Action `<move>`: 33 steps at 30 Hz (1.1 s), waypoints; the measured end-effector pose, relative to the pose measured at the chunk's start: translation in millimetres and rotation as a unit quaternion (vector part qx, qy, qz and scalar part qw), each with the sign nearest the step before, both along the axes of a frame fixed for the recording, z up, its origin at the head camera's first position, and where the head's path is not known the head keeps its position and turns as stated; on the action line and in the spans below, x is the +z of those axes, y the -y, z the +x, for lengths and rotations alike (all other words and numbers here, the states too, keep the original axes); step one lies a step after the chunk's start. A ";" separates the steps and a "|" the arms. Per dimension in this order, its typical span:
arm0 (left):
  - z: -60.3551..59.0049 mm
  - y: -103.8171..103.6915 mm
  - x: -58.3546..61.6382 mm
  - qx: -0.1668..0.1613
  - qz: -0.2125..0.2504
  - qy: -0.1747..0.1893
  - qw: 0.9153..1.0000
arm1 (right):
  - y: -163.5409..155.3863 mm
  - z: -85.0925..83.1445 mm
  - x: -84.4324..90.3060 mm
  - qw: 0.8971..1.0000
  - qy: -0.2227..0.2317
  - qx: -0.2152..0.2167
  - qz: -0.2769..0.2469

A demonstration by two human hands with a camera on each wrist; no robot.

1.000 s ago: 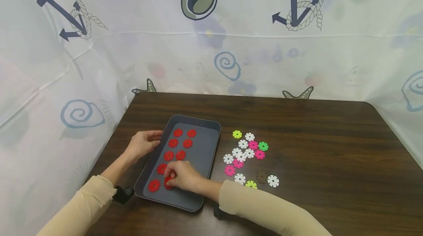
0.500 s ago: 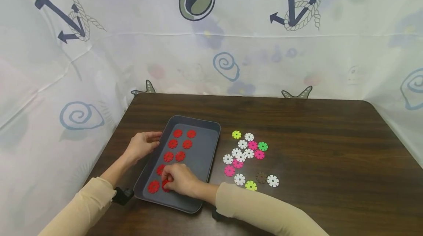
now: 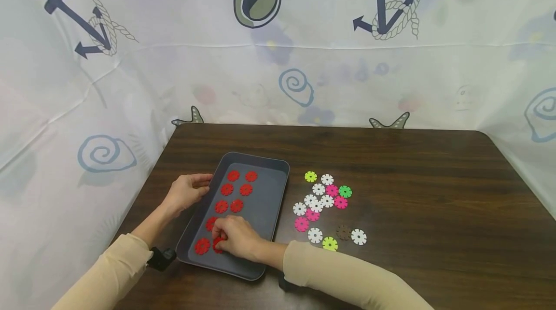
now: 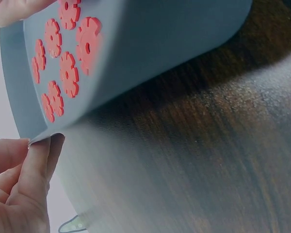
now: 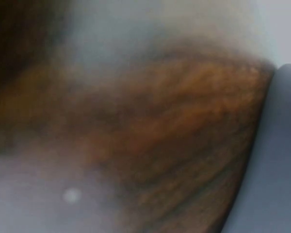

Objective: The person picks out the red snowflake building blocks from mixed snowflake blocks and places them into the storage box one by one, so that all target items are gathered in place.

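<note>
A dark grey baking tray [image 3: 268,199] lies on the table with two columns of red notched plastic discs [image 3: 236,205] in it. My left hand [image 3: 186,193] pinches the tray's left rim; in the left wrist view thumb and fingers [image 4: 36,162] meet on either side of the edge. Over the near end of the tray, my right hand [image 3: 238,237] has its curled fingers and thumb on a red disc [image 3: 217,246], partly covered by the hand. Beside that one lies another red disc [image 3: 201,246]. The right wrist view is mostly blurred, with part of the tray [image 5: 269,170] at its right.
Right of the tray, white discs [image 3: 314,235], pink discs [image 3: 301,224], yellow discs [image 3: 330,244], a green disc [image 3: 345,191] and a brown disc [image 3: 343,232] lie loose on the dark wooden table [image 3: 425,189]. A printed cloth [image 3: 217,68] hangs behind and at the left.
My right hand has shifted slightly left and toward the near end with its red disc, then stayed nearly still. The left hand keeps its hold on the tray.
</note>
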State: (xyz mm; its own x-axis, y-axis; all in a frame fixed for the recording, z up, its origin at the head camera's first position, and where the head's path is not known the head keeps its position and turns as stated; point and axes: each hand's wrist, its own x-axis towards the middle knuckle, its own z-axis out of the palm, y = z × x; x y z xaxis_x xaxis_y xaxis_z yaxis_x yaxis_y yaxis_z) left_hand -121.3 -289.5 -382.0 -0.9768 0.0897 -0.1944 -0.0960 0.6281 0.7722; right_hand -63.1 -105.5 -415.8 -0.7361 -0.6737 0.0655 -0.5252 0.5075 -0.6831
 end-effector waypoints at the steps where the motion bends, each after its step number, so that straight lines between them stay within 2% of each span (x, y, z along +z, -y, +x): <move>1: -0.1 -0.1 0.0 0.000 -0.001 0.000 1.000 | -0.1 0.0 -0.1 1.000 0.002 0.000 0.000; 7: -1.0 -0.3 0.1 -0.002 0.004 -0.001 1.000 | 0.3 -0.6 -1.5 1.000 0.007 0.000 0.003; 22: -2.3 -0.7 0.4 -0.003 0.004 0.001 1.000 | 0.5 -1.4 -3.7 0.999 -0.022 -0.010 0.024; 26: -2.7 0.0 -0.4 -0.003 0.003 0.002 1.000 | -0.4 -1.8 -4.0 1.000 -0.021 -0.016 0.007; 27: -2.8 0.3 -0.9 -0.002 0.002 0.001 1.000 | -1.0 -1.9 -5.3 0.999 -0.034 -0.016 -0.004; 33: -2.7 1.9 -2.6 -0.002 -0.003 -0.002 1.000 | -12.0 -4.1 6.0 0.998 -0.007 -0.025 -0.058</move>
State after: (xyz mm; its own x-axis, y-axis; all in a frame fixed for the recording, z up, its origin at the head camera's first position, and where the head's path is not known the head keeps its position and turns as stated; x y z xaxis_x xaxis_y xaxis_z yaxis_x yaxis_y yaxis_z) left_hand -124.0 -291.4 -384.6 -0.9771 0.0920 -0.1918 -0.0912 0.6333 0.7685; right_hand -67.2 -93.5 -409.8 -0.7667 -0.6240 0.1510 -0.5114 0.4514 -0.7312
